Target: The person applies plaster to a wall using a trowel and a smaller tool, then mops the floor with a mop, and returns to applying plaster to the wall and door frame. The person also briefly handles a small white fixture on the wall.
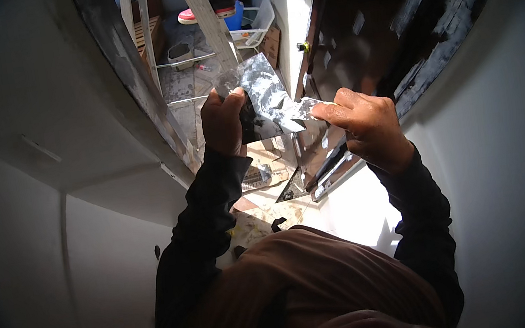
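Overhead, both hands clench the crumpled foil strip (269,99), running ten-to-four o'clock from left hand (224,121) to right hand (368,125).

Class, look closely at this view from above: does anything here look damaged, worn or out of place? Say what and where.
Yes. The dark door at upper right looks damaged: its surface peels in pale patches and strips. The silvery sheet, held between the left hand and right hand, is crumpled and creased. Scraps and boxes litter the floor beyond.
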The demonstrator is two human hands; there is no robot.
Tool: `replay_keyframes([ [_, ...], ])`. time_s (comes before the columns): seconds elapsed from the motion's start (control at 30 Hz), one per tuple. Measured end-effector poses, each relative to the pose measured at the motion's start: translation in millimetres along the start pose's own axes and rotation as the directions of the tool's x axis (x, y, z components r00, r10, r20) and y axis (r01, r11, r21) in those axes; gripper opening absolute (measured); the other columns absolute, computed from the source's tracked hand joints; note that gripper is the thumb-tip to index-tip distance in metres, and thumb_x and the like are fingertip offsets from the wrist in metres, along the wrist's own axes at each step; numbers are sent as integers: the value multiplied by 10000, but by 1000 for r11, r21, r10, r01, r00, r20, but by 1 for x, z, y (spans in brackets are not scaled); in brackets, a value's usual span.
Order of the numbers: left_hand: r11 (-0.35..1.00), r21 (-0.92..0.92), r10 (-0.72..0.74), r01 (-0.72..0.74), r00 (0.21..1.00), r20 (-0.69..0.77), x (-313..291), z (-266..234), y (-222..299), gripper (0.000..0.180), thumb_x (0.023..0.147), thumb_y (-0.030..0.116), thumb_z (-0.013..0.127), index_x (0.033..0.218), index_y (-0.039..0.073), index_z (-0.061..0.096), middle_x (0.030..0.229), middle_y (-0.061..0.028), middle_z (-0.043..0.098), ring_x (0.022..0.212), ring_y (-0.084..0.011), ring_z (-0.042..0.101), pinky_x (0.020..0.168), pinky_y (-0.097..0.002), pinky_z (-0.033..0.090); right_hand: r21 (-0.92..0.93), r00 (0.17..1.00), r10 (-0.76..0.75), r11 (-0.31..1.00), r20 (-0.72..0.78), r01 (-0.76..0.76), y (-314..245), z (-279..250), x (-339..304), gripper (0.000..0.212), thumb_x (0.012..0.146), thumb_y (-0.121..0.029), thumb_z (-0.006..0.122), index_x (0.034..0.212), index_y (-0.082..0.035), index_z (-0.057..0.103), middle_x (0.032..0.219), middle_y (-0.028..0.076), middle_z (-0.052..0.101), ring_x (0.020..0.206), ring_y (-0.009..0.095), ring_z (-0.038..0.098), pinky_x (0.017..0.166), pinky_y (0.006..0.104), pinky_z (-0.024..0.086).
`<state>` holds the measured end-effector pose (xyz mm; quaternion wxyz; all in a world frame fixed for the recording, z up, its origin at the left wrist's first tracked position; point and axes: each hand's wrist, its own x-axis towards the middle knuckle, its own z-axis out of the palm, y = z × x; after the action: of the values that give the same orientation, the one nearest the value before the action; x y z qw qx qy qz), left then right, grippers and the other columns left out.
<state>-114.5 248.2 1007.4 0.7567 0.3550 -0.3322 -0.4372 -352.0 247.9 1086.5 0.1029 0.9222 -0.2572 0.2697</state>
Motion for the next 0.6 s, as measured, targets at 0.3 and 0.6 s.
replay_keyframes([
  [0.3, 951, -252, 160, -180, 982, -96, 7, 1, -21, 247, 869, 60, 546, 1112, 18, 545, 916, -27, 603, 789, -111, 609, 734, -262, 510, 814, 734, 400, -456, 549, -360, 19, 35, -13, 238, 938, -127, 527, 1108, 39, 538, 626, 46, 518, 460, 123, 496, 474, 278, 500],
  [0.6, 935, -291, 184, -203, 979, -89, -4, 10, -19, 258, 897, 112, 561, 1136, 16, 539, 891, 11, 551, 758, -82, 538, 731, -247, 469, 942, 801, 498, -204, 334, -266, 33, 37, -2, 266, 937, -131, 575, 1145, 33, 552, 659, 37, 541, 466, 98, 486, 487, 254, 487],
])
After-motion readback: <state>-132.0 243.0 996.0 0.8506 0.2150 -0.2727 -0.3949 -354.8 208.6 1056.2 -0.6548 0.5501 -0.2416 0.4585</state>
